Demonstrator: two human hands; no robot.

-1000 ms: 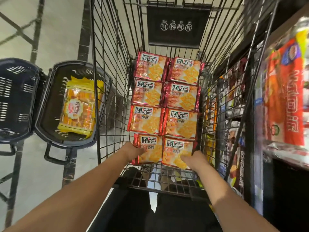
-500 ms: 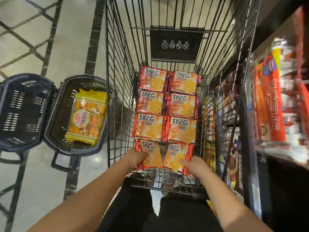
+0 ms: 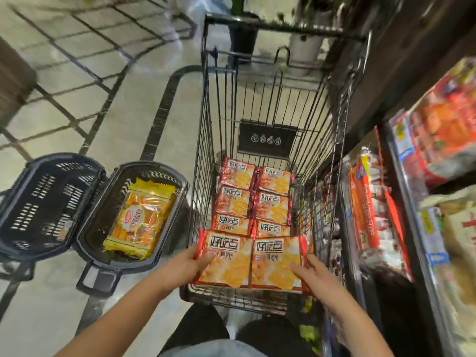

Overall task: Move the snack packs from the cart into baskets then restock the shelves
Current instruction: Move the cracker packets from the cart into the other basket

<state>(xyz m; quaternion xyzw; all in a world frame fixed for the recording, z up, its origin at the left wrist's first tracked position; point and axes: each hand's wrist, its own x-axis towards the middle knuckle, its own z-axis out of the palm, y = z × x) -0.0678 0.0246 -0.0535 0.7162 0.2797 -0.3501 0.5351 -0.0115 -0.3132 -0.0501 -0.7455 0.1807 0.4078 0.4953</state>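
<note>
Snack packs (image 3: pixel 251 261), two side by side, hang over the near end of the cart (image 3: pixel 204 176). Your left hand (image 3: pixel 185 266) pinches one outer edge, your right hand (image 3: pixel 311 274) the other. They're likely light, with slick film and brittle crackers, so squeeze inward gently and support underneath.

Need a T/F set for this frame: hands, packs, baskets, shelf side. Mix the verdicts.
1. The left hand grips the left red pack and the right hand grips the right red pack, at the near end of the cart. True.
2. The yellow pack lies in the far basket. False: it lies in the near basket, right beside the cart.
3. Other red packs lie in the cart in two columns. True.
4. The shelves stand on the person's left. False: they are on the right; both baskets are on the left.
</note>
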